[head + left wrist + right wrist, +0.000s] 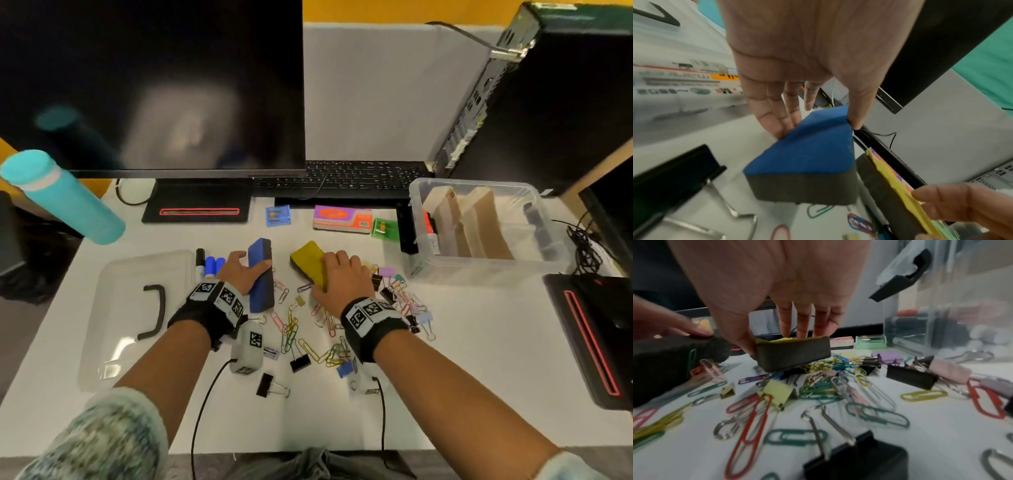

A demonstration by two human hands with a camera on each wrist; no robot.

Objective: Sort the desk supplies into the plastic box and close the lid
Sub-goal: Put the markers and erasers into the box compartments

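Observation:
My left hand point(248, 265) grips a blue-and-black board eraser point(261, 274) at mid-desk, thumb on one side and fingers on the other. In the left wrist view my left hand point(818, 116) holds the blue eraser point(807, 154) with its near end tilted up. My right hand point(337, 274) grips a yellow eraser point(310, 262); in the right wrist view my right hand point(777, 340) holds the yellow eraser point(795, 352) just over the clips. Several paper clips and binder clips point(308, 329) litter the desk. The clear plastic box point(486, 265) stands open at right. Its lid point(137, 318) lies at left.
Markers point(209, 265) lie beside my left hand. A purple-orange pack point(342, 219), a small blue case point(278, 216) and a green case point(384, 228) sit before the keyboard point(342, 180). A teal bottle point(65, 198) stands far left, a computer tower point(548, 102) behind the box.

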